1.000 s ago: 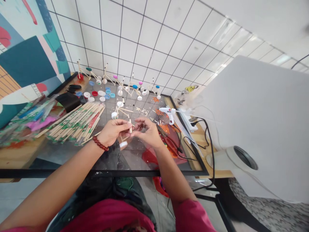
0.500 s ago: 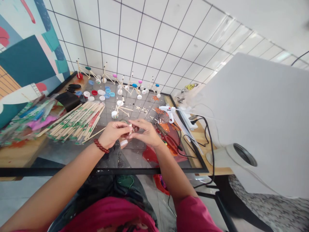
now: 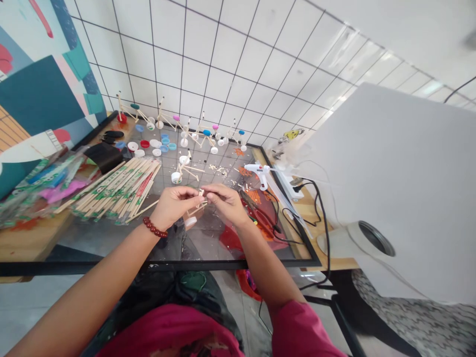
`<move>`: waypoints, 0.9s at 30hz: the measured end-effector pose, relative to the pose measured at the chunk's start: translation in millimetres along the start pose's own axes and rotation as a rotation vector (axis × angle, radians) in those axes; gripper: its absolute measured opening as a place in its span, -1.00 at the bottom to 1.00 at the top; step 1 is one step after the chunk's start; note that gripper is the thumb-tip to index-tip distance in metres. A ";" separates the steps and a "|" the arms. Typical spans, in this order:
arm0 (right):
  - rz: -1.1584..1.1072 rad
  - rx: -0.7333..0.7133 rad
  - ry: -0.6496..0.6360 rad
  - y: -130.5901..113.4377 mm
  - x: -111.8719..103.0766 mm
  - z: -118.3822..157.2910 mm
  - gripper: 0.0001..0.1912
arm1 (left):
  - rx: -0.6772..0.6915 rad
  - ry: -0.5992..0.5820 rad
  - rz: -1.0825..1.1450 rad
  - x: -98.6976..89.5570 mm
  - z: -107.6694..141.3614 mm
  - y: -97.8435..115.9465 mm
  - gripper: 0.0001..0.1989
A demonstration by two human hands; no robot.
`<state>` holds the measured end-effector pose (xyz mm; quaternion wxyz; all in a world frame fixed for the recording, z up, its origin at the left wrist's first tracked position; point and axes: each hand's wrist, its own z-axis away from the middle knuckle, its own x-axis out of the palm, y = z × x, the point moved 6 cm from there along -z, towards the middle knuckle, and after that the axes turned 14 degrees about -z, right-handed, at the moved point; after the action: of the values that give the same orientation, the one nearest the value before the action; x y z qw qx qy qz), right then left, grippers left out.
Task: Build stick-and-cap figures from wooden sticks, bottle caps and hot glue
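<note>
Both my hands meet above the glass tabletop at the front of the table. My left hand (image 3: 174, 204), with a red bead bracelet at the wrist, pinches a small frame of short wooden sticks (image 3: 201, 193). A white bottle cap (image 3: 191, 221) shows just below the fingers; whether it is joined to the frame is hard to tell. My right hand (image 3: 228, 204) has its thumb and fingers closed at the right end of the stick frame, partly hiding it. Beyond the hands stands a partly built stick model (image 3: 189, 171) with white caps as wheels.
Wrapped chopsticks (image 3: 119, 191) lie at left. Several finished stick models (image 3: 206, 134) line the back, near loose bottle caps (image 3: 144, 144). At right are a white glue gun (image 3: 258, 173), red-handled pliers (image 3: 260, 210), a power strip (image 3: 288, 183) and black cables. Stick scraps (image 3: 219, 170) litter the middle.
My right thumb has moved up from below the frame towards the index finger. The stick frame has turned a little in my left fingers, showing more of a lower stick.
</note>
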<state>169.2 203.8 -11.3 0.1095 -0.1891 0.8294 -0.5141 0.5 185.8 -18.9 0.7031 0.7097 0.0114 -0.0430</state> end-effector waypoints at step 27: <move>-0.024 0.166 0.161 8.3 -2.7 4.6 -0.66 | 0.712 0.231 -0.748 -2.9 20.5 32.0 -0.83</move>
<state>171.7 204.5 -20.9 0.0514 -0.1474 0.7878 -0.5959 -0.8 165.0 13.1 0.3491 0.8521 0.3261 -0.2137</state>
